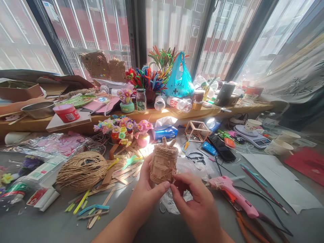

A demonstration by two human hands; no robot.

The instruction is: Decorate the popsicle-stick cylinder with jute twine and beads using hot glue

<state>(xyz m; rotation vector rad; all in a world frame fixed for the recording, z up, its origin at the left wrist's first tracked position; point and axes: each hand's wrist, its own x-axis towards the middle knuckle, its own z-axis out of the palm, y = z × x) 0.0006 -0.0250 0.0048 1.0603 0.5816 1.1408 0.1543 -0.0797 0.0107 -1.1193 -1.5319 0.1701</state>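
Observation:
My left hand [149, 189] is wrapped round the side and bottom of a small brown craft model [164, 163], made of cardboard and wound with twine. It is held upright above the table, with two short stubs standing up from its top. My right hand [193, 197] pinches at the model's lower right corner, thumb and forefinger close together; whether something tiny is between them is hidden. Below the hands lies a crumpled clear plastic bag [172, 202]. A pink hot glue gun [234, 194] rests on the table to the right of my right hand.
Left of my hands lie a big coil of twine [82, 170], wooden craft sticks [126, 172] and cut coloured straws [82, 202]. Scissors [194, 157], a black phone [222, 147], a kitchen scale [251, 136] and white paper [280, 179] are to the right. A cluttered ledge [162, 116] runs behind.

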